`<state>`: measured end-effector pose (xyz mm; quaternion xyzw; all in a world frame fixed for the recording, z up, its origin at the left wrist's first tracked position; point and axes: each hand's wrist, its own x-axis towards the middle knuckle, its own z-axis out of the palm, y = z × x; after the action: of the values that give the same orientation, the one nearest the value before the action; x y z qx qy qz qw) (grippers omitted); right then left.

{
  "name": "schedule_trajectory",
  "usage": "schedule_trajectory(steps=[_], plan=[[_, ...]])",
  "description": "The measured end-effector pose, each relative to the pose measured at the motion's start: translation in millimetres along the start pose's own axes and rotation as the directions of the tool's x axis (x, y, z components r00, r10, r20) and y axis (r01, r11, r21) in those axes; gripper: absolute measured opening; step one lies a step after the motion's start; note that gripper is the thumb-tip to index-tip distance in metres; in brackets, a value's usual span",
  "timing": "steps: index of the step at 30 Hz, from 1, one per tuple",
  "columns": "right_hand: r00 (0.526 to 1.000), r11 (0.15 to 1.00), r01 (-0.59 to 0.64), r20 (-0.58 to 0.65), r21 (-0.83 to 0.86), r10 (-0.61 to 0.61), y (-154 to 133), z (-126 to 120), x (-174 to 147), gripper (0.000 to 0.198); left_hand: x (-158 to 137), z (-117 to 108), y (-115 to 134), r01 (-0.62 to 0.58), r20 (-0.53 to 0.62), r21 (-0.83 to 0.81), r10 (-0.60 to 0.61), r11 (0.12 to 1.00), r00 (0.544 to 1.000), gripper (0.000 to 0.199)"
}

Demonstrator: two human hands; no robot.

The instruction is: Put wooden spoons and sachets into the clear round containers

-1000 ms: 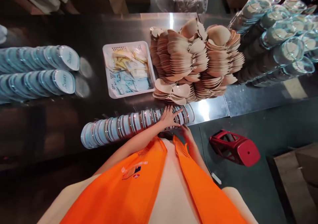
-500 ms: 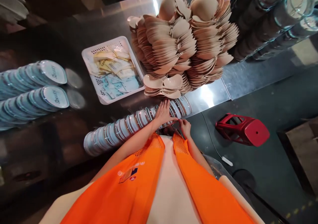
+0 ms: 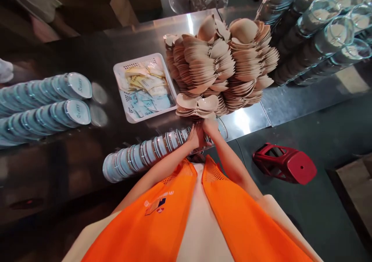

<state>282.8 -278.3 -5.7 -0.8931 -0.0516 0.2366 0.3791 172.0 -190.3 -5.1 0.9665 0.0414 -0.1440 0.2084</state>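
Observation:
My left hand (image 3: 196, 136) is at the right part of a lying row of clear round tubs (image 3: 145, 153) with pale discs inside. Its fingers look curled, and their tips are in shadow. Against it is my right hand (image 3: 210, 127), closed, with its fingertips hidden; what the two hands hold between them does not show. Just beyond them lies a small pile of shiny beige bra cups (image 3: 197, 104), joined in pairs. Behind that pile rise large nested stacks of beige bra cups (image 3: 203, 66).
A white perforated basket (image 3: 132, 117) holds yellow and blue packets. Labelled round tubs (image 3: 77, 112) lie in rows at left; tall stacks of clear tubs (image 3: 334, 35) stand at right. A red stool (image 3: 299, 167) is on the floor beyond the metal table's edge (image 3: 252, 130).
My right hand has moved up and left from the table edge to meet my left hand. The left hand's spread fingers have curled in. The view has shifted slightly.

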Motion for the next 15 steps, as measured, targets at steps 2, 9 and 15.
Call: schedule_trajectory(steps=[2, 9, 15], plan=[[0.999, 0.999, -0.033, -0.008, 0.015, 0.033, 24.5, -15.6, -22.4, 0.044, -9.5, -8.9, -8.5, -0.048, 0.0, -0.02, 0.048, 0.999, 0.999, 0.126], [0.948, 0.861, -0.31, 0.197, 0.404, 0.249, 125.8, 13.3, -129.8, 0.034, -55.3, -16.2, -47.9, 0.013, 0.056, 0.088, -0.018, 0.996, 0.998, 0.138], [0.922, 0.789, -0.365, 0.312, 0.495, 0.23, 117.4, 74.7, -122.6, 0.036, -54.6, -6.6, -51.0, 0.031, 0.032, 0.11, -0.034, 0.993, 0.999, 0.139]])
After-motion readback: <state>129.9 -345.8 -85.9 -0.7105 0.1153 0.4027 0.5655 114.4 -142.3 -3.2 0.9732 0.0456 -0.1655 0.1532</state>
